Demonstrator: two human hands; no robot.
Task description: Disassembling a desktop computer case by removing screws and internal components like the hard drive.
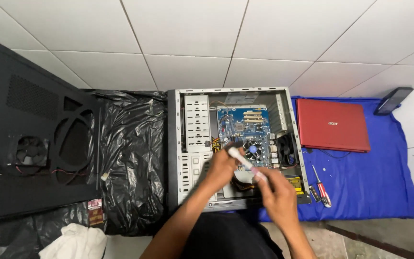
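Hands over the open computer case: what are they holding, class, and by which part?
A thin white tube-like item: left hand grips its upper end, right hand its lower end, above the computer case. What it is cannot be told.

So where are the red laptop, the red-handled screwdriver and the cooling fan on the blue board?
red laptop [332, 124], head view, middle of its closed lid.
red-handled screwdriver [323, 191], head view, on the handle, lying on the blue cloth.
cooling fan [253, 149], head view, at its hub, inside the open computer case.

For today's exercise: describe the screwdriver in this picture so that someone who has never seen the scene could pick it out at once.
Start at the blue cloth spread on the floor right of the open computer case. Below the closed red laptop lies the screwdriver, close to the case's lower right corner. Its red-and-white handle and thin metal shaft set it apart from the small dark object beside it.
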